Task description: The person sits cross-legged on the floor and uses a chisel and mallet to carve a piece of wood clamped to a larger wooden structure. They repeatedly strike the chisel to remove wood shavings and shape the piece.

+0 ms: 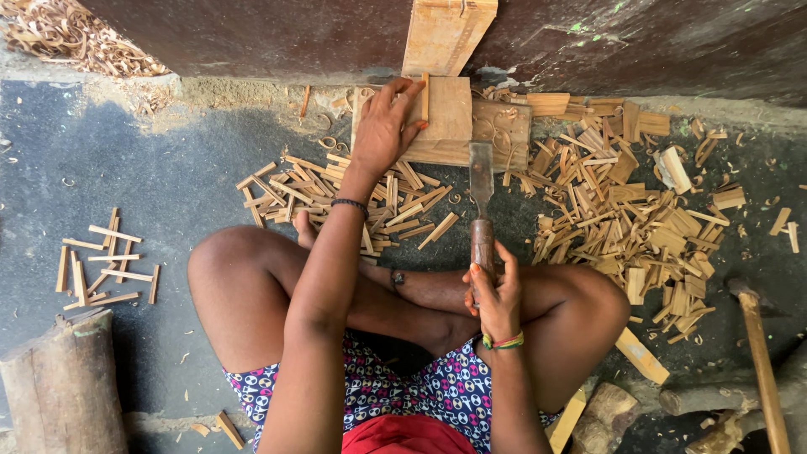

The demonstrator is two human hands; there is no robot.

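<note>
My left hand (pixel 384 126) reaches forward and holds a thin wooden stick (pixel 425 97) upright on a pale wooden block (pixel 447 118), fingers pinched around it. My right hand (pixel 492 290) grips the wooden handle of a flat-bladed knife (pixel 481 181); its blade points ahead toward the block, lying just right of the stick. I sit cross-legged on the dark floor, knees spread to both sides.
Heaps of split wooden pieces (pixel 622 210) lie right of the block, with more (pixel 370 197) under my left forearm and a small scatter (pixel 105 265) at the far left. A log (pixel 63 387) stands lower left. A hammer (pixel 761 353) lies at right. A plank (pixel 445 34) leans on the wall.
</note>
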